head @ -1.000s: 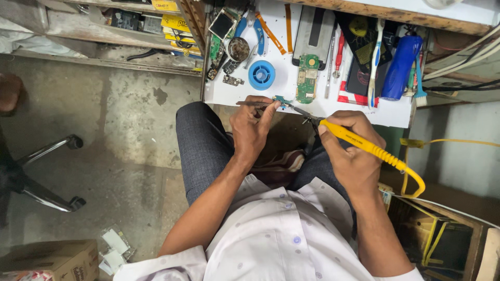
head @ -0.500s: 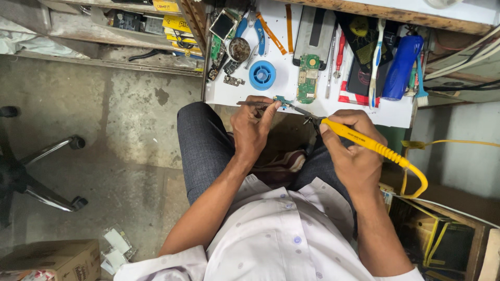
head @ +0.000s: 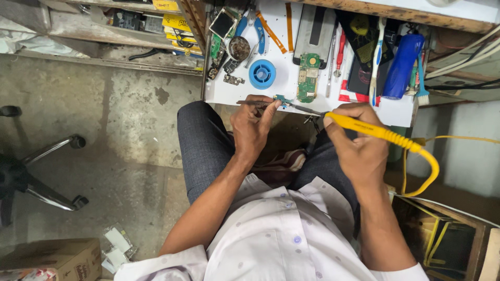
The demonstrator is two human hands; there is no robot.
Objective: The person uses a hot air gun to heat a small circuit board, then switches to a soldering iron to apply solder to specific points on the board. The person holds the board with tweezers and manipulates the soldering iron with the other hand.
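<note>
Left hand (head: 251, 124) pins a tiny green circuit board (head: 282, 99) at the table (head: 271, 93) edge, just past its fingertips. Right hand (head: 359, 143) is wrapped around the yellow soldering iron (head: 375, 131), tip meeting the board. I'd say the board's light, stiff and fragile, so hold it by the edges.

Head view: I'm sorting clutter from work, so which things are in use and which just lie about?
In use: left hand with tweezers; small part; right hand with yellow soldering iron.
Lying about: blue spool, green circuit board, blue cylinder, toothbrush.
</note>
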